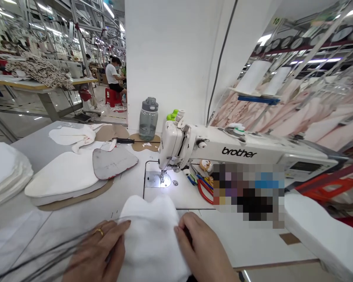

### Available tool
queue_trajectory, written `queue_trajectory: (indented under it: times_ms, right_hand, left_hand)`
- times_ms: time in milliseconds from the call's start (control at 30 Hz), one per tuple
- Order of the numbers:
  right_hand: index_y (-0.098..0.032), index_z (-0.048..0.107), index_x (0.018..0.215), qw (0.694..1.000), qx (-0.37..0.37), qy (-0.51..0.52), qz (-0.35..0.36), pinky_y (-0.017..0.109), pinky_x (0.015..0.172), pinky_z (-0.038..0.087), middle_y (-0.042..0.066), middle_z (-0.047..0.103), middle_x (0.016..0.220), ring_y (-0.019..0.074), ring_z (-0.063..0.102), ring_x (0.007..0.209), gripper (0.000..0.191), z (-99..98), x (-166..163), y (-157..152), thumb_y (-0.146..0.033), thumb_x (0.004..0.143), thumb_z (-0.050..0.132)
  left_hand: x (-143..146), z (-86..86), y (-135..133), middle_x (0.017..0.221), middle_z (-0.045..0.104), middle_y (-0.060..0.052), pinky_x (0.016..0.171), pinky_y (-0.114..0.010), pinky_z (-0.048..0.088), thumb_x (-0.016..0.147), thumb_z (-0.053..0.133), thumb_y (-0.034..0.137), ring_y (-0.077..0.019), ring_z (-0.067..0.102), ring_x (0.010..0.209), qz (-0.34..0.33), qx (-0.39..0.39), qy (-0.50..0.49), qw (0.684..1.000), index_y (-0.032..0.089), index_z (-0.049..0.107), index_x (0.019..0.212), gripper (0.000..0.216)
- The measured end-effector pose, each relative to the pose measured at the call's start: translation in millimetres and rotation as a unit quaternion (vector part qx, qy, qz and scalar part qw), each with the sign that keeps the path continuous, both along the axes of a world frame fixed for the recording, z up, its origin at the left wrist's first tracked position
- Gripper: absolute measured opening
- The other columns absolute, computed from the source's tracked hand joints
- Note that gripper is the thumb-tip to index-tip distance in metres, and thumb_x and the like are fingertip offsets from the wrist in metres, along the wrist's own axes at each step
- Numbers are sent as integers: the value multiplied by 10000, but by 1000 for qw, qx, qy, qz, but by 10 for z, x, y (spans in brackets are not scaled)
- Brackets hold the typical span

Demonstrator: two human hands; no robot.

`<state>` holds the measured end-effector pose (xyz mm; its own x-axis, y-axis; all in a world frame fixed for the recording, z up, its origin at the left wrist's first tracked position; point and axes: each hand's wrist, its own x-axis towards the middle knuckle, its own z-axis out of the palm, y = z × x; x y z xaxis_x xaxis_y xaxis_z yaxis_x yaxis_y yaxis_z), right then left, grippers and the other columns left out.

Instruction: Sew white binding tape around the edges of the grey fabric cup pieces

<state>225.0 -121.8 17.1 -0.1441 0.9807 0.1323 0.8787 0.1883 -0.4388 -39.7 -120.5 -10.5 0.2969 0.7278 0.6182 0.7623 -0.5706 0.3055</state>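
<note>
White padded fabric, a thick fleecy piece (153,239), lies at the near edge of the counter (253,239) between both hands. Each hand has a closed grip on it: the left hand (98,254), wearing a gold ring (99,231), lies flat along the piece's left edge with its fingers curled onto the cloth, and the right hand (201,248) pinches the right edge between thumb and fingers. Dark thin cords (47,254) trail across the counter to the near left, under the left hand.

Just beyond the piece sits the needle plate (159,180) of a white Brother sewing machine (223,150), lit by its own lamp. Red-handled scissors (204,190) lie under the machine's arm, to the right of the needle. On the left, a stack of white padded pieces (6,172) rests at the counter's edge, and nearer the middle a shaped white pad (64,174) lies on a brown cardboard template (76,197), with a grey template (113,162) partly over it. Farther back stands a grey-capped water bottle (148,119) against a white pillar (167,58). Far left, another person (113,74) sits on a red stool (111,96).
</note>
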Motion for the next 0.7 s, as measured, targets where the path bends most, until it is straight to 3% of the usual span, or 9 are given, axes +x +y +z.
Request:
queue_trajectory:
  times_ms: [100,233,400,700]
  right_hand:
    - [-254,451,797,1000,-7,-4,1,337,610,469,18,609,796,231,620,710,161,-2,-3,-12,-250,957,435]
    - [-249,523,884,1000,-5,11,0,340,632,494,23,642,839,234,647,737,89,37,-3,-24,-247,943,456]
    - [-227,599,1029,1000,26,13,-7,350,716,517,52,677,959,242,672,841,170,86,-26,86,-260,974,441]
    - [-227,534,798,998,8,-55,-36,306,625,415,17,634,825,223,633,737,169,59,-146,344,-98,907,533]
  left_hand:
    - [25,2,-2,838,710,-11,700,-240,568,963,466,233,-165,696,759,2,-2,13,1000,211,643,1132,246]
    - [15,-57,20,908,735,-36,732,-281,579,977,458,310,-200,712,817,25,30,60,997,208,667,1105,266]
    - [-5,-88,69,940,738,-37,737,-288,585,978,478,360,-206,715,835,17,38,102,994,222,667,1127,277]
    - [56,26,93,878,725,-40,692,-274,560,987,456,324,-193,706,769,-1,78,67,995,201,674,1064,262]
